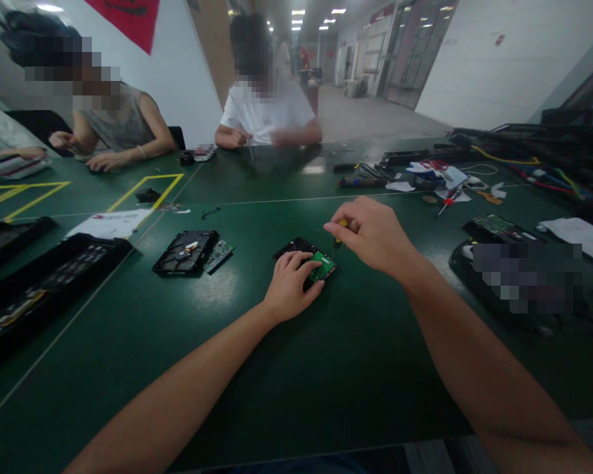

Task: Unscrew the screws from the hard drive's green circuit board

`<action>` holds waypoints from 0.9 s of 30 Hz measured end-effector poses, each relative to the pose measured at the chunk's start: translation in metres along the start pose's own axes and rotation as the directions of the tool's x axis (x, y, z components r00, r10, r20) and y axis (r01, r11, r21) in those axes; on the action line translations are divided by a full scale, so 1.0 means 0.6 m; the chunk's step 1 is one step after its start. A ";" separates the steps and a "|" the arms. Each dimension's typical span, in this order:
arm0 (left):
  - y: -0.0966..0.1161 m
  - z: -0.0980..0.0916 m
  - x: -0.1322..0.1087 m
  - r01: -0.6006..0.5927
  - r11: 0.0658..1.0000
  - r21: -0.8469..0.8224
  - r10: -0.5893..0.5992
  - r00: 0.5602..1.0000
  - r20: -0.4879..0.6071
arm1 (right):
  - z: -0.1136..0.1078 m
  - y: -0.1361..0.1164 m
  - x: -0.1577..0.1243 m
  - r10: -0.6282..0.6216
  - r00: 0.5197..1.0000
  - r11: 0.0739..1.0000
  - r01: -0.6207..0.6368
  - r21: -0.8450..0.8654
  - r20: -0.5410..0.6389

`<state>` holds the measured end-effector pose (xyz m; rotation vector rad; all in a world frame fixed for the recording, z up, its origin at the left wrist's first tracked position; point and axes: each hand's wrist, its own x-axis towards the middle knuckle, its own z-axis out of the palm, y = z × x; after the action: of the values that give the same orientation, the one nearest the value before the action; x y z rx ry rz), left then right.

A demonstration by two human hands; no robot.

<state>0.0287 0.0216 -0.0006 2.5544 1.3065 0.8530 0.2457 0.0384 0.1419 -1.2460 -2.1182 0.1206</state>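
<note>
My left hand point(292, 286) lies over a black hard drive point(296, 244) on the table, holding it with the fingers across its top and the thumb at its near side. Facing up on that drive is a green circuit board point(326, 266), partly covered by my fingers. My right hand point(373, 230) is closed round the yellow and black handle of a screwdriver point(337, 243). The screwdriver points down, its tip at the board's right end; whether it touches a screw is too small to see. To the left lie another hard drive point(185, 253) and a loose circuit board point(220, 255).
Long black casings point(44, 283) lie at the left by a white paper point(109, 222). Tools, cables and a red-handled screwdriver point(448, 201) spread at the back right. A dark device point(518, 276) stands on the right. Across the table sit people point(271, 115), one holding a thin tool.
</note>
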 end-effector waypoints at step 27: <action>0.001 -0.002 0.000 -0.008 1.000 0.012 0.008 1.000 -0.001 | 0.017 0.014 0.007 0.287 0.906 0.659 -0.423 0.622 0.312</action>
<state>0.0284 0.0209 0.0007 2.5699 1.3068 0.8504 0.2445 0.0489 0.1326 -1.1833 -1.6665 1.1350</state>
